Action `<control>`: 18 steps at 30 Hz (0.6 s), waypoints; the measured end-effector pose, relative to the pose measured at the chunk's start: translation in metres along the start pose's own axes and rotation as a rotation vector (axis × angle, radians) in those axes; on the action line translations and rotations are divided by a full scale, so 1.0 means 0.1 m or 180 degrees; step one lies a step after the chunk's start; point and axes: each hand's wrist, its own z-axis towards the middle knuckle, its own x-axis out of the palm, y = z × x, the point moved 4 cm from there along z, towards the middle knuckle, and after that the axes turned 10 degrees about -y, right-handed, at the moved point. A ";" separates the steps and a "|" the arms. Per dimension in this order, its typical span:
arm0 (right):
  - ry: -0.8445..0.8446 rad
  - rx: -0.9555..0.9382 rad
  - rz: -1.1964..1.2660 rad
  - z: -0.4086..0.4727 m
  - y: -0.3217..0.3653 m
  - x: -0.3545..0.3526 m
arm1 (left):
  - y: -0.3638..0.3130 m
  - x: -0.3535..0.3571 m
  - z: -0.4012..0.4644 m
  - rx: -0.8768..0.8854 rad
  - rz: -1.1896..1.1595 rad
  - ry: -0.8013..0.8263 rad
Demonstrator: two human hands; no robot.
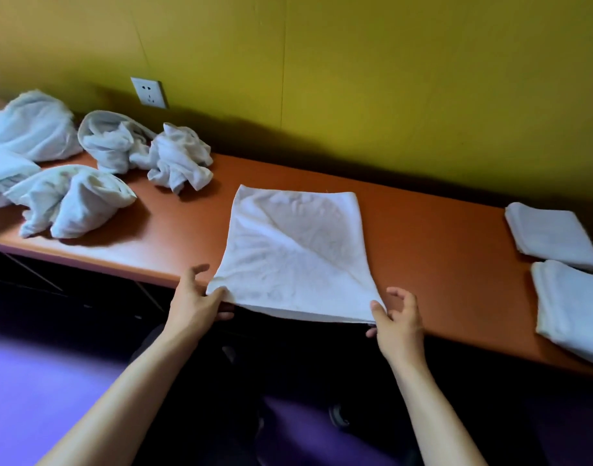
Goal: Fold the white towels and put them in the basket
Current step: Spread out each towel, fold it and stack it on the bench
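I have a white towel [295,250] laid flat on the orange desk [429,230], its near edge hanging just over the desk's front edge. It is folded double, with a second layer showing under the near edge. My left hand [194,301] pinches the towel's near left corner, thumb on top and the other fingers loosely spread beside it. My right hand [397,319] pinches the near right corner the same way, thumb pressed on the cloth, the remaining fingers curled and raised off to the side. Both corners sit right at the front edge of the desk.

Toward the desk's left end lie crumpled towels: one [71,200] near the front edge, one [180,156] farther back toward the wall, one [111,139] just beside it, and a larger heap [26,136] at the far left end. At the right end, well apart from my hands, two folded towels rest flat: one [552,235] nearer the back edge and one [574,307] closer to the front edge, partly cut off by the frame. A white wall socket [149,92] sits on the yellow wall [389,79] above the back edge of the desk. I cannot see a basket.
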 end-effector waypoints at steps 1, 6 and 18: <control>-0.0004 -0.0040 0.0177 -0.02 0.02 -0.07 | -0.02 -0.03 -0.10 0.0037 -0.0115 0.0040; 0.0031 0.0164 0.1006 -0.10 0.06 -0.33 | -0.01 -0.12 -0.38 -0.0177 -0.0612 0.0078; -0.0116 -0.1256 0.0062 0.31 0.38 -0.35 | -0.26 -0.18 -0.08 0.1017 0.0138 -0.0058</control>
